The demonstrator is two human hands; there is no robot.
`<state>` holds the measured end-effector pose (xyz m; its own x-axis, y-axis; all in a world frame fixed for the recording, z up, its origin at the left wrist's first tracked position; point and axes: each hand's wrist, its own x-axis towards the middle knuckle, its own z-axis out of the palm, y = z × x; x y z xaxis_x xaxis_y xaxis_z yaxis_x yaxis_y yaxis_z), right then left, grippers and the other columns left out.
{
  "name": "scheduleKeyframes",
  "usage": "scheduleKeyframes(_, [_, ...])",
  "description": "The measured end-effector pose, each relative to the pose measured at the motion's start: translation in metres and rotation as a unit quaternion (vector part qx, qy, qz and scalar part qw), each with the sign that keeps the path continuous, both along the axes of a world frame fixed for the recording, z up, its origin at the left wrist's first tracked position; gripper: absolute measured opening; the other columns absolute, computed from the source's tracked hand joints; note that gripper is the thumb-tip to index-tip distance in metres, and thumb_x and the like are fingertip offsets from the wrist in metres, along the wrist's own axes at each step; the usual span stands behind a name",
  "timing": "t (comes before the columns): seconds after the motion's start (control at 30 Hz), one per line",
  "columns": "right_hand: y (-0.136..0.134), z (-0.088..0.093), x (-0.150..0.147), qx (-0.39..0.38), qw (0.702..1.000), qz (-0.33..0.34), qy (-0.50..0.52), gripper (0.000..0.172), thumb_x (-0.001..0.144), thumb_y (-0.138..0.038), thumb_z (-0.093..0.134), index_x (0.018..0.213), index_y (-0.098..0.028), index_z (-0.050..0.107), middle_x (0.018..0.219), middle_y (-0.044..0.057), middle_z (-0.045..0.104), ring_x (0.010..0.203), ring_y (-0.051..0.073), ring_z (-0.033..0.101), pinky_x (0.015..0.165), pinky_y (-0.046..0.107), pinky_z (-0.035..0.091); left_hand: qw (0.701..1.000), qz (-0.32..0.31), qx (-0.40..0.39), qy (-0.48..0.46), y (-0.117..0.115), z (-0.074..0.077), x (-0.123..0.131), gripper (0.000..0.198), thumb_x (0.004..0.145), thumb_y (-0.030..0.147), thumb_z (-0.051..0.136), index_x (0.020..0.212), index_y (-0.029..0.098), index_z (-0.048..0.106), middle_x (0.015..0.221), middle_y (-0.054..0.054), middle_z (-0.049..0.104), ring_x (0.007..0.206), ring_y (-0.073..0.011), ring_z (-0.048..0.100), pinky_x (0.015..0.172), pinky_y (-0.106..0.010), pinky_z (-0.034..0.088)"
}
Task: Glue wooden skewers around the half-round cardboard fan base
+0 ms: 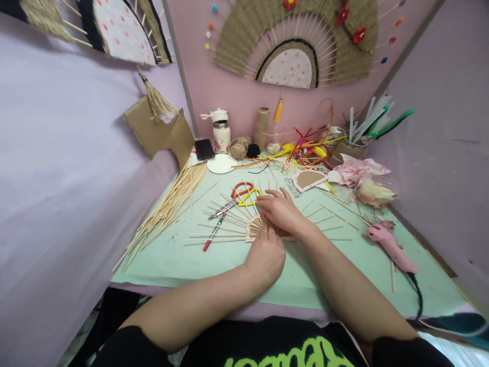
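Note:
A half-round cardboard piece (250, 237) with a pink-patterned edge lies in front of me. Thin wooden sticks (225, 224) fan out from it to both sides and away from me. My left hand (266, 255) is closed, its fingertips down on the cardboard where the sticks come together. What they pinch, if anything, is hidden. Over the upper right of the fan, my right hand (280, 210) lies with fingers stretched out across the sticks, covering part of the cardboard. Scissors (233, 202) with red and yellow handles and a pen (214, 232) touch or lie under the left sticks.
A bundle of sticks (168, 204) lies at left. To the right rests a pink glue gun (391, 247) with its cord. Behind are a bottle (221, 136), twine (240, 147), a phone (205, 149), pipe cleaners (305, 145) and another half-round piece (309, 179). A finished fan (237, 48) hangs above.

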<state>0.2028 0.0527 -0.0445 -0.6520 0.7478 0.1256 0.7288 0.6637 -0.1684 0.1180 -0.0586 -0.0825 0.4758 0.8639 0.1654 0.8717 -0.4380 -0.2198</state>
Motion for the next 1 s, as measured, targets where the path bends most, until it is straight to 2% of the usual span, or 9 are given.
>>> scheduleKeyframes(0.4, [-0.0018,0.0026,-0.0009,-0.003,1.0,-0.003,-0.001,0.024,0.091,-0.022,0.052,0.105,-0.028,0.071,0.128,-0.001,0.067,0.131,0.029,0.046,0.113,0.06,0.017,1.0,0.003,0.003,0.003,-0.0007,-0.0024,0.0007,0.042,0.091,0.015,0.048,0.124,-0.008,0.059,0.126,-0.031,0.06,0.129,-0.0339,0.051,0.113,-0.05,0.034])
scheduleKeyframes(0.7, [0.003,-0.0056,0.0031,0.027,0.999,-0.007,0.021,0.024,0.092,-0.023,0.052,0.108,-0.026,0.07,0.129,0.001,0.066,0.131,0.028,0.046,0.113,0.06,0.017,1.0,0.014,0.0,-0.001,-0.0024,0.0015,0.0015,0.048,0.094,0.024,0.047,0.126,-0.01,0.056,0.13,-0.031,0.057,0.131,-0.0327,0.049,0.114,-0.044,0.035])
scheduleKeyframes(0.87, [0.0025,-0.0038,0.0027,0.021,0.999,-0.004,0.031,0.023,0.092,-0.023,0.053,0.106,-0.026,0.07,0.129,0.0,0.066,0.13,0.029,0.047,0.113,0.06,0.017,1.0,0.014,0.006,0.017,-0.0032,0.0028,0.0019,0.046,0.094,0.023,0.047,0.125,-0.008,0.058,0.126,-0.029,0.06,0.129,-0.0333,0.051,0.113,-0.05,0.034])
scheduleKeyframes(1.0, [0.0,-0.0021,0.0014,0.015,0.999,0.008,0.05,0.023,0.092,-0.023,0.054,0.107,-0.027,0.07,0.13,0.001,0.066,0.13,0.028,0.047,0.113,0.06,0.017,0.999,0.017,0.022,0.025,-0.004,0.0021,0.0024,0.047,0.093,0.025,0.048,0.125,-0.008,0.058,0.129,-0.031,0.057,0.131,-0.035,0.048,0.114,-0.053,0.031])
